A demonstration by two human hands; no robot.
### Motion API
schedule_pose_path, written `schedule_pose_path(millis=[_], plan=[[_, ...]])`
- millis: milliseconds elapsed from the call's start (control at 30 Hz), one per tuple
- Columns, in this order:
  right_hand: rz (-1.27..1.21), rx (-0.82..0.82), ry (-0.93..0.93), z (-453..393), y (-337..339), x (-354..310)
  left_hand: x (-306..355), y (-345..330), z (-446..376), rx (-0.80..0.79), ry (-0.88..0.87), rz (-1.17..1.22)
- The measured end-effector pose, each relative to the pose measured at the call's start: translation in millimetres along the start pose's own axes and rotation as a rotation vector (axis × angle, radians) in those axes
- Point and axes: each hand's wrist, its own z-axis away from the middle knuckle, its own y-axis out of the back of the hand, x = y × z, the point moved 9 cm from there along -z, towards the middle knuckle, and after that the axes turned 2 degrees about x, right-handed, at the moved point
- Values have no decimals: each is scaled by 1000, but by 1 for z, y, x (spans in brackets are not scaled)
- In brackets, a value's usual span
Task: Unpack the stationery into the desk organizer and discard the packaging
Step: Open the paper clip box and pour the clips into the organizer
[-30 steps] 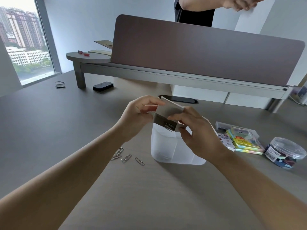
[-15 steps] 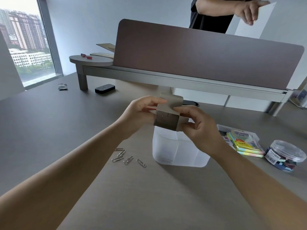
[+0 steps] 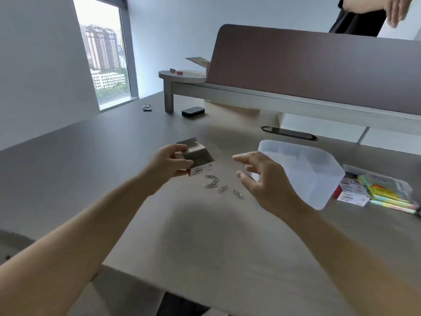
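paper clip box (image 3: pixel 199 159) is in the left hand (image 3: pixel 169 161), a little above the desk (image 3: pixel 216 236) and left of the middle. the fingers and the thumb of this hand are curled around the left side of the box, and its top flap stands open, so the dark inside is visible. whether any clips are inside, i cannot tell. the right hand (image 3: pixel 262 179) is in the air near the box but apart from it; its fingers are spread and relaxed and it holds nothing. some loose paper clips (image 3: pixel 216 184) lie on the desk just below the box, between the two hands. the desk organizer (image 3: pixel 319 176), a translucent white container with dividers inside, stands on the desk directly behind the right hand. just to the right of the organizer lie coloured sticky notes (image 3: pixel 385 192) and small white packages (image 3: pixel 350 193). far back on the desk sits a small black object (image 3: pixel 193 111) near the partition (image 3: pixel 319 65).
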Motion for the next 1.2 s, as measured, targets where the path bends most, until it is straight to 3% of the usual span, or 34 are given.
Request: schedule_pose_path(millis=[200,433,567,633,700,867,1000,1200], plan=[[203,-153,-81,11,-43,39,-25,43,-8,249,-46,-474],[271,-220,-6,3,-63,47,-23,46,-29,253,-89,-646],[306,-320,59,1,-73,39,6,43,-8,398,-350,-782],[333,-329,74,2,-71,38,22,23,8,344,-525,-830],[361,-345,83,4,-68,39,25,-5,18,186,-615,-863],[428,-463,78,13,-62,45,-3,-62,8,-109,-554,-1024],[398,-490,113,23,-52,42,-22,-69,-10,-131,-423,-1126],[341,-405,121,23,-43,44,-20,-67,-15,-121,-452,-1130]])
